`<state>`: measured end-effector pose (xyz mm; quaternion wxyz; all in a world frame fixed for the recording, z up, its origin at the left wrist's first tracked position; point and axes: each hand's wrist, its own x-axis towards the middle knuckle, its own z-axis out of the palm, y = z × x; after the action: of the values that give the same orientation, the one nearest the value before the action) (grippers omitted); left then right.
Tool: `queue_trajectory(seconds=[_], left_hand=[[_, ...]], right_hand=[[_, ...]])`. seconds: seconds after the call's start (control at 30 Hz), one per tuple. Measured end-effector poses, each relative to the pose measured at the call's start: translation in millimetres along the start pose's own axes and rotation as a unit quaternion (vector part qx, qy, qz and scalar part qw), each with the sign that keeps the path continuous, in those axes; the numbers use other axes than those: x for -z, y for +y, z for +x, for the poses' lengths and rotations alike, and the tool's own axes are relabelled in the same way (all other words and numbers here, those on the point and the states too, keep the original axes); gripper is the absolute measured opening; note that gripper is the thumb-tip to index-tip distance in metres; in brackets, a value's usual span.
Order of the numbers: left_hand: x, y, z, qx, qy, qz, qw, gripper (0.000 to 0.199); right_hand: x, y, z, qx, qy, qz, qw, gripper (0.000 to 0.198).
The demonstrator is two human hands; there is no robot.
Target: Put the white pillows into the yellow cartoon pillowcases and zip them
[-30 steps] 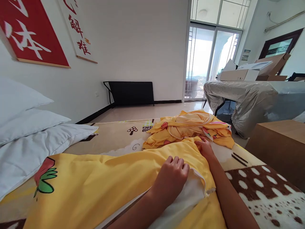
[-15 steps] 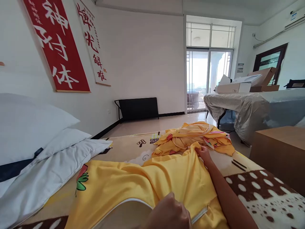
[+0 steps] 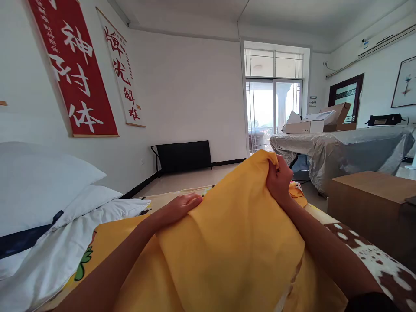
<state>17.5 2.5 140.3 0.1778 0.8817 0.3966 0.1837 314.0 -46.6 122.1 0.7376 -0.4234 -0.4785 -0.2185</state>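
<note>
Yellow cloth (image 3: 234,229) hangs bunched in our clenched right hand (image 3: 280,177), while our left hand (image 3: 186,203), apart, touches its side, gripping or not we cannot tell.

Daylight comes through the glass door (image 3: 261,108); to the door's left stretches a white wall (image 3: 191,91) with a black skirting, a low black panel (image 3: 184,157) standing before it on the pale, shiny floor (image 3: 185,177), and farther left of the door hang a red scroll (image 3: 79,82) and a white scroll (image 3: 122,71). To the door's right are a dark-framed door (image 3: 346,96), an air conditioner (image 3: 388,41) high up and a framed picture (image 3: 404,82), while nearer than the door, also rightward, stand a plastic-draped desk (image 3: 351,151) bearing cartons (image 3: 305,127) and a brown wooden cabinet (image 3: 367,186).
</note>
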Motion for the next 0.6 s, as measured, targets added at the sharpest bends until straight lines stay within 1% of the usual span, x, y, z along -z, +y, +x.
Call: queue_trajectory(seconds=[0.03,0.07,0.1,0.17,0.27,0.33,0.4,0.47,0.53,0.57,0.6], left_hand=[[0,-8,-7,0.016,-0.042,-0.027,0.999,0.057],[-1,-15,-16,0.032,-0.065,-0.048,0.996,0.06],[-2,-20,-26,0.046,-0.07,-0.063,0.994,0.061],[-4,-30,-48,0.064,-0.043,-0.086,0.993,0.06],[-7,-42,-74,0.078,0.014,-0.103,0.991,0.055],[-9,-48,-86,0.094,0.028,-0.086,0.992,0.051],[-8,-51,-96,0.118,0.032,-0.031,0.992,0.05],[2,-48,-105,0.123,0.06,0.037,0.99,0.051],[23,-41,-115,0.128,0.135,0.093,0.978,0.054],[38,-36,-119,0.134,0.177,0.118,0.968,0.055],[55,-31,-122,0.145,0.214,0.143,0.955,0.055]], right_hand=[[4,-5,8,0.005,0.02,-0.001,1.0,0.024],[9,-8,15,0.006,0.033,-0.001,0.999,0.024],[13,-8,21,0.006,0.038,0.0,0.999,0.023],[20,-3,28,0.002,0.034,0.002,0.999,0.023],[24,8,28,-0.014,0.028,-0.006,0.999,0.025],[21,13,25,-0.029,0.035,-0.02,0.999,0.027],[16,13,24,-0.043,0.023,-0.026,0.998,0.029],[13,13,29,-0.045,-0.024,-0.019,0.999,0.032],[13,15,40,-0.045,-0.069,-0.004,0.997,0.033],[14,17,46,-0.045,-0.073,0.002,0.996,0.033],[15,18,52,-0.048,-0.059,0.009,0.997,0.033]])
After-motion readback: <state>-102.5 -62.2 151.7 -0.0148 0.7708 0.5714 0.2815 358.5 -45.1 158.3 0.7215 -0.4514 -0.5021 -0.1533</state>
